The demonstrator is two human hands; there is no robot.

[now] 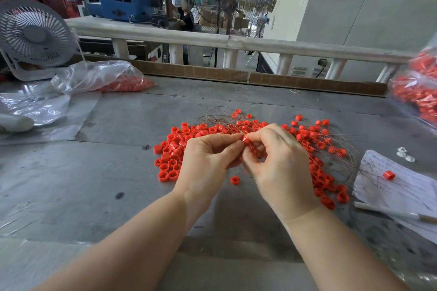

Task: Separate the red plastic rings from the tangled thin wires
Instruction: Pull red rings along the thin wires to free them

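A spread of small red plastic rings lies on the grey table, mixed with thin brownish wires that loop over the pile and out to the right. My left hand and my right hand meet above the pile's middle. Both pinch one red ring between thumb and fingertips, with wires running through it. More red rings show inside my right hand's curled fingers. A single ring lies loose below my hands.
A clear bag of red rings lies at the back left beside a white fan. Another bag of rings is at the right edge. A written sheet of paper with one ring, a pen and clear spools lie on the right.
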